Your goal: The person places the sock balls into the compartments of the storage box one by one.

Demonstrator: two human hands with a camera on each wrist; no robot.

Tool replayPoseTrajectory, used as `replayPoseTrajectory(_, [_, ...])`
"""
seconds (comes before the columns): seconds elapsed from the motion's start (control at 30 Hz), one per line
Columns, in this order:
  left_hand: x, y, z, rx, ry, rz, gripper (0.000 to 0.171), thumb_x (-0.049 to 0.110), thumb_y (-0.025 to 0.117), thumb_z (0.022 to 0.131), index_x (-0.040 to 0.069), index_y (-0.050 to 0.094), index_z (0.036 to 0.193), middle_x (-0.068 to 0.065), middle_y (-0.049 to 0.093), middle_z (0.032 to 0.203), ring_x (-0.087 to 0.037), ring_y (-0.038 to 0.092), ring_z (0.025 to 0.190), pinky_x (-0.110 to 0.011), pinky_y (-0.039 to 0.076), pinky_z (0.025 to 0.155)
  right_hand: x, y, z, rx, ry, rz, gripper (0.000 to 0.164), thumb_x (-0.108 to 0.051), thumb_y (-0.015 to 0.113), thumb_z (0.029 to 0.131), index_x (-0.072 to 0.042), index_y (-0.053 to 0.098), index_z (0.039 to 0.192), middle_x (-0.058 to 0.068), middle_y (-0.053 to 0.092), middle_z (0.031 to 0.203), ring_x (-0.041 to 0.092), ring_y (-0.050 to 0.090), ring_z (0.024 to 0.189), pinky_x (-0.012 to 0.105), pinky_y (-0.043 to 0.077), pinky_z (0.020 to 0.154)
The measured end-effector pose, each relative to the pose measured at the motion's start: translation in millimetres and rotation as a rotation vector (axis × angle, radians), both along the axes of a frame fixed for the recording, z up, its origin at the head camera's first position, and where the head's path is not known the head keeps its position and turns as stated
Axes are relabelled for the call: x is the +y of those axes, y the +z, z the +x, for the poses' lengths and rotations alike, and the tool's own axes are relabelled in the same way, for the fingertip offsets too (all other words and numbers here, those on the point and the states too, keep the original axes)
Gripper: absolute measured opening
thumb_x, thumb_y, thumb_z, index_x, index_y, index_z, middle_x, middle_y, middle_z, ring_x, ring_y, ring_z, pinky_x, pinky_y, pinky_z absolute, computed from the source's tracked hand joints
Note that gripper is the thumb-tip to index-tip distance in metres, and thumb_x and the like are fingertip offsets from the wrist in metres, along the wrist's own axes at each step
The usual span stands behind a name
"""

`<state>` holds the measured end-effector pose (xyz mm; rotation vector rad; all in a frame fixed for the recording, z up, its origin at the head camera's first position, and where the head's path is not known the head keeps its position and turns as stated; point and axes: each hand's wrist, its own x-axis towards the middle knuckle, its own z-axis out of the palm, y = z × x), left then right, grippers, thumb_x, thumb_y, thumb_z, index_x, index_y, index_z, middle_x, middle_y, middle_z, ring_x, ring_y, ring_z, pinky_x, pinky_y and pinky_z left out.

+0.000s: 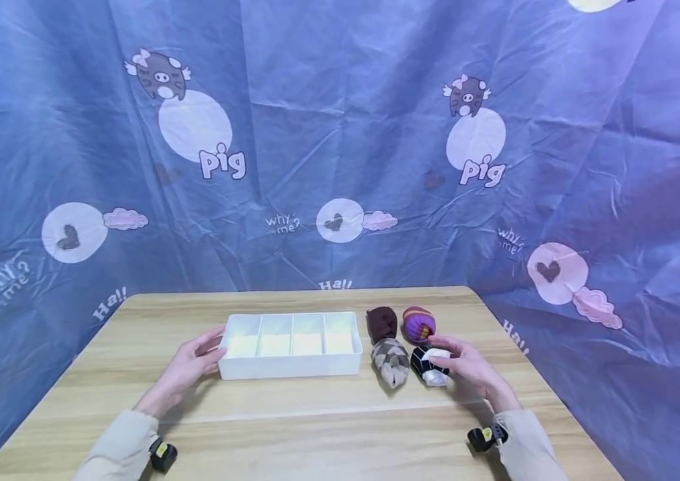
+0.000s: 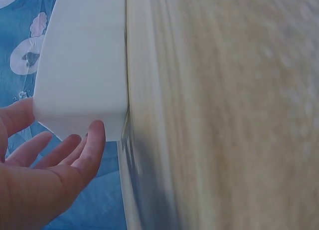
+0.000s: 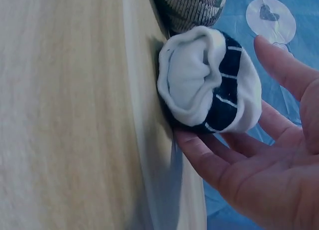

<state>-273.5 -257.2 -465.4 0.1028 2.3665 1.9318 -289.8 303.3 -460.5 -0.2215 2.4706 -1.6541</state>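
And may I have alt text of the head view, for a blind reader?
A person's right hand touches a black-and-white sock bundle on a wooden table, with the left hand at the left end of a white four-compartment tray. A brown bundle, a purple bundle and a checked bundle lie nearby; blue printed cloth hangs behind.

Bright, diffuse light washes a pale wood-grain tabletop (image 1: 316,437) in the head view, nearly bleaching the inside of a white rectangular plastic box (image 1: 290,367), while a violet cast tints the right side of a blue printed fabric backdrop (image 1: 340,153). Soft shadows fall beside the bare left hand (image 1: 194,361) and right hand (image 1: 467,364). Both wrist views run dimmer, the wood grain blurred.
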Motion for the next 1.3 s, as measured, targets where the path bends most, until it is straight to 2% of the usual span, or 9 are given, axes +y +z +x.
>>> replayPoseTrajectory(0.3, [2.0,2.7,1.4,-0.014,0.0,-0.036,0.063,0.014,0.058,0.099,0.003,0.028,0.153,-0.029,0.028,0.155,-0.041,0.042,0.134,-0.04,0.052,0.103,15.2,-6.9,-1.3,-0.013,0.108,-0.082,0.067,-0.012,0.068,0.091,0.007,0.035,0.146,0.029,0.046,0.144,0.007,0.058,0.106,0.02,0.05,0.09])
replayPoseTrajectory(0.4, [1.4,2.5,0.2,-0.015,0.001,-0.031,0.063,0.015,0.058,0.099,0.003,0.028,0.153,-0.029,0.028,0.155,-0.039,0.046,0.132,-0.038,0.053,0.101,21.2,-10.5,-4.5,0.005,0.151,-0.059,0.068,-0.011,0.068,0.09,0.005,0.035,0.147,0.026,0.044,0.146,0.005,0.057,0.111,0.018,0.045,0.097])
replayPoseTrajectory(0.5, [0.5,1.8,-0.9,-0.011,-0.002,-0.029,0.063,0.015,0.057,0.099,0.003,0.027,0.153,-0.029,0.029,0.155,-0.039,0.047,0.13,-0.037,0.054,0.1,25.4,-12.3,-10.0,0.045,0.21,-0.001,0.069,-0.012,0.069,0.089,0.001,0.037,0.148,0.026,0.035,0.153,0.016,0.047,0.128,0.037,0.035,0.114])
replayPoseTrajectory(0.6, [0.3,1.2,-1.0,-0.012,0.003,-0.035,0.062,0.015,0.057,0.099,0.003,0.028,0.153,-0.03,0.03,0.154,-0.039,0.048,0.129,-0.037,0.055,0.098,27.5,-13.1,-16.4,0.07,0.273,0.038,0.073,-0.014,0.071,0.087,-0.004,0.037,0.15,0.022,0.028,0.158,0.025,0.03,0.141,0.056,0.022,0.119])
replayPoseTrajectory(0.67, [0.4,1.1,-0.7,-0.014,0.004,-0.042,0.062,0.015,0.057,0.099,0.003,0.028,0.153,-0.03,0.031,0.153,-0.039,0.049,0.129,-0.037,0.056,0.097,27.7,-13.4,-20.8,0.089,0.322,0.062,0.074,-0.014,0.072,0.086,-0.005,0.037,0.15,0.021,0.03,0.157,0.021,0.028,0.142,0.05,0.023,0.12])
replayPoseTrajectory(0.83, [1.7,3.2,0.1,-0.018,0.009,-0.052,0.062,0.015,0.056,0.1,0.003,0.028,0.153,-0.031,0.032,0.152,-0.036,0.052,0.126,-0.036,0.057,0.094,25.2,-12.5,-29.6,0.138,0.419,0.059,0.067,-0.009,0.071,0.087,0.0,0.04,0.147,0.026,0.036,0.152,-0.005,0.041,0.128,0.011,0.034,0.104])
replayPoseTrajectory(0.97, [3.6,6.5,1.4,-0.023,0.014,-0.065,0.062,0.016,0.056,0.1,0.003,0.028,0.153,-0.032,0.033,0.151,-0.035,0.054,0.124,-0.037,0.057,0.094,20.8,-8.5,-31.9,0.125,0.425,0.04,0.065,-0.007,0.069,0.089,0.004,0.039,0.145,0.032,0.039,0.147,-0.001,0.048,0.12,0.012,0.042,0.097])
replayPoseTrajectory(1.2, [4.6,9.2,3.1,-0.041,0.022,-0.075,0.062,0.017,0.057,0.1,0.004,0.029,0.153,-0.032,0.035,0.15,-0.035,0.054,0.123,-0.039,0.057,0.094,15.9,-2.1,-29.5,0.088,0.351,0.115,0.057,-0.017,0.071,0.089,-0.001,0.051,0.139,0.028,0.047,0.143,0.033,0.043,0.13,0.013,0.043,0.095])
replayPoseTrajectory(1.3, [4.8,9.9,3.7,-0.047,0.02,-0.085,0.062,0.018,0.057,0.1,0.005,0.029,0.153,-0.033,0.035,0.15,-0.034,0.054,0.123,-0.039,0.057,0.094,17.1,-3.7,-29.2,0.082,0.337,0.124,0.051,-0.018,0.07,0.089,0.001,0.056,0.135,0.026,0.052,0.14,0.028,0.047,0.127,0.013,0.043,0.095])
